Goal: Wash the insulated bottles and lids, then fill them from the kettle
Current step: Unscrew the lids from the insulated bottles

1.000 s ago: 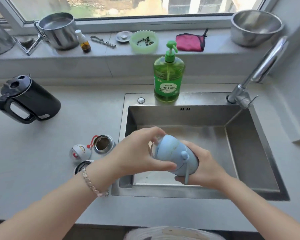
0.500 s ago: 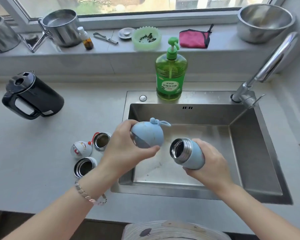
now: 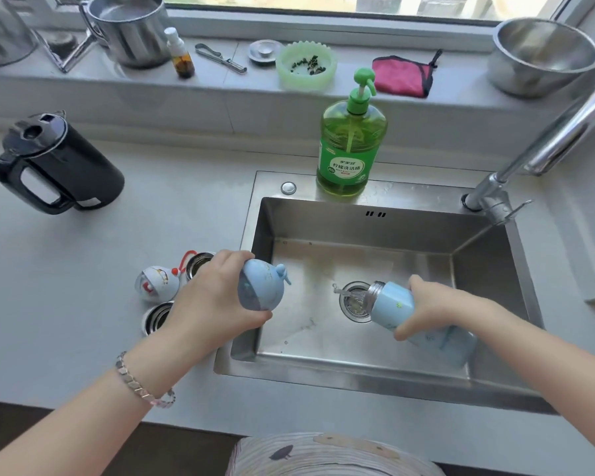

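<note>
Over the steel sink [image 3: 488, 379], the right hand [image 3: 430, 309] is gripping the tilted blue insulated bottle [image 3: 392, 305], mouth toward the drain, while the left hand [image 3: 213, 297] is clasping its blue lid [image 3: 261, 285].

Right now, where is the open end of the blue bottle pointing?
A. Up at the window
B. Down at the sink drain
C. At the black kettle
B: the right hand tips the blue bottle so that its metal mouth points down at the drain.
</note>
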A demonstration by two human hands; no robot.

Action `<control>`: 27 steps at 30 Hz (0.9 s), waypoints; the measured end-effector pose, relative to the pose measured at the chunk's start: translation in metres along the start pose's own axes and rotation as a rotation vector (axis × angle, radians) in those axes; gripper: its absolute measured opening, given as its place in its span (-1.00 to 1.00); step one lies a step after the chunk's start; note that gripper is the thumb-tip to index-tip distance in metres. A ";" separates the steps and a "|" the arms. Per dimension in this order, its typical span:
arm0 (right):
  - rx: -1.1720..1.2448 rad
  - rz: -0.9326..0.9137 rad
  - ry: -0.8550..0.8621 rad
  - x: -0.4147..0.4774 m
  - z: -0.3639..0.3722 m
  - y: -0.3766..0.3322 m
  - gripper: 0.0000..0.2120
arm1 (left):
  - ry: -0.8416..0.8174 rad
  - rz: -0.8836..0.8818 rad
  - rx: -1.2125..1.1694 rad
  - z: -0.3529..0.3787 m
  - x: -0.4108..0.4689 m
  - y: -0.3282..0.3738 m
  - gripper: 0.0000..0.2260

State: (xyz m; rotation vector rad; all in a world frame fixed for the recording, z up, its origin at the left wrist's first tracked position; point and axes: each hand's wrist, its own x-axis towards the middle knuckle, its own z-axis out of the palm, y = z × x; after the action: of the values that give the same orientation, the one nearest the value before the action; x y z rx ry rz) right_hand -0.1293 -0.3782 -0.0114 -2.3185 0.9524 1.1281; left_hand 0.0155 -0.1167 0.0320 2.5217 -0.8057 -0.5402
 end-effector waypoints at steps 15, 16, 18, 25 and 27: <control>-0.035 0.099 -0.108 -0.014 -0.026 0.004 -0.47 | 0.027 0.041 -0.038 -0.004 0.004 -0.016 -0.35; 0.014 0.080 -0.068 -0.009 -0.022 0.002 -0.46 | 0.059 0.041 -0.052 -0.009 0.008 -0.021 -0.35; 0.137 -0.005 0.077 0.004 -0.015 -0.011 -0.42 | 0.143 0.028 -0.086 -0.024 0.018 -0.033 -0.34; 0.844 -0.482 0.545 0.051 -0.011 -0.145 -0.38 | 0.351 -0.122 -0.122 -0.076 0.047 -0.093 -0.33; 0.970 -0.554 0.584 0.065 -0.015 -0.193 -0.37 | 0.371 -0.166 -0.119 -0.083 0.051 -0.113 -0.32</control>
State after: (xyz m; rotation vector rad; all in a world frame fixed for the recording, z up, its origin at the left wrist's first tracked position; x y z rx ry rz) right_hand 0.0462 -0.2799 -0.0446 -1.8450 0.7028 -0.2495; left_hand 0.1441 -0.0413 0.0312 2.4830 -0.4182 -0.1548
